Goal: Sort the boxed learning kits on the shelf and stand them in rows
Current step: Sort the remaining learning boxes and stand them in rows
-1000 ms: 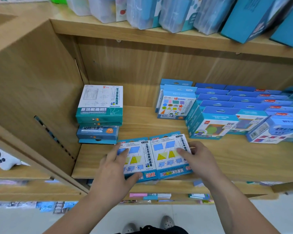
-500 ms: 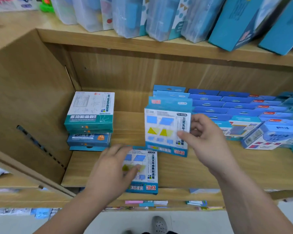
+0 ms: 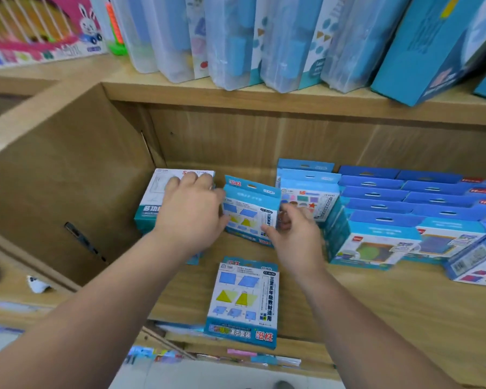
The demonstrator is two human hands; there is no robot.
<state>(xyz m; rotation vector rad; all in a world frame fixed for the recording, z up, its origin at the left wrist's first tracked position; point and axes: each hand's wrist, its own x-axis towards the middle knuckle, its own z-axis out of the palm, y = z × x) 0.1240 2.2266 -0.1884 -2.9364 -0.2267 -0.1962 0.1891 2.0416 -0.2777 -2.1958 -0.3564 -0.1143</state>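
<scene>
A blue shape kit (image 3: pixel 250 211) stands upright in the middle of the wooden shelf (image 3: pixel 390 307). My right hand (image 3: pixel 295 237) pinches its right edge, thumb in front and fingers behind. My left hand (image 3: pixel 190 211) lies on the white-and-teal box (image 3: pixel 149 209) that tops a small stack at the left, fingertips resting on its face. A second, identical blue shape kit (image 3: pixel 243 301) lies flat at the shelf's front edge, untouched. To the right stands a kit with coloured shapes (image 3: pixel 310 200), then rows of upright blue boxes (image 3: pixel 376 195).
The shelf's wooden side panel (image 3: pixel 56 192) closes off the left. On the shelf above stand clear plastic cases (image 3: pixel 236 40), teal boxes (image 3: pixel 421 51) and a pink toy box (image 3: pixel 40 29). A lower shelf holds more packs (image 3: pixel 264 359).
My right hand has carried one blue kit back and stood it beside the coloured-shapes kit. My left hand has left the flat kit and moved up onto the white-and-teal box.
</scene>
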